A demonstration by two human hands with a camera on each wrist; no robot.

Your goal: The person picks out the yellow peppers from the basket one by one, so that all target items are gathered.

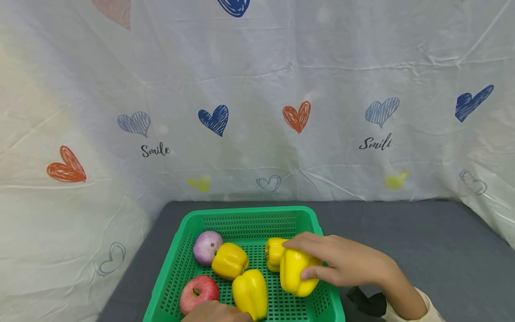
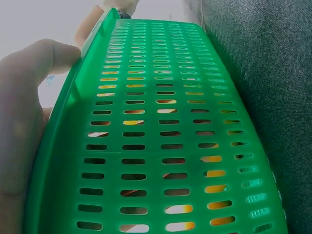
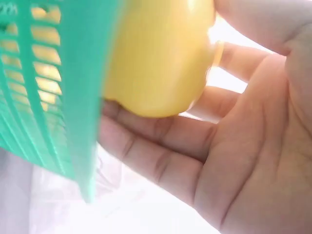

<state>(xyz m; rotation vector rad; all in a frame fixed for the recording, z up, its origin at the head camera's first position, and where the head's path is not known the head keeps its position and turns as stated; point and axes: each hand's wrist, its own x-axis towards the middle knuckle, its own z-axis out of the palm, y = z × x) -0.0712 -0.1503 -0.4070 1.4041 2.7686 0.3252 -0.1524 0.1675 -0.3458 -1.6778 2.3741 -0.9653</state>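
Observation:
My right hand point(image 1: 342, 259) grips a yellow bell pepper point(image 1: 297, 273) at the right side of the green basket point(image 1: 251, 209). In the right wrist view, the held pepper point(image 3: 158, 58) sits between thumb and fingers, right beside the basket's rim. Only the back of my left hand point(image 1: 217, 312) shows at the bottom edge of the head view, close by a red apple point(image 1: 200, 293) and a yellow bell pepper point(image 1: 250, 293). The left wrist view has my left hand point(image 2: 27, 97) along the rim; its other fingers are hidden, so I cannot tell what they hold.
Inside the basket also lie a purple onion point(image 1: 207, 247), a yellow bell pepper point(image 1: 230, 260) and another pepper point(image 1: 274, 254) partly behind the held one. The basket stands on a dark grey tabletop point(image 1: 398, 241). Behind hangs a white curtain point(image 1: 257, 89) printed with hearts.

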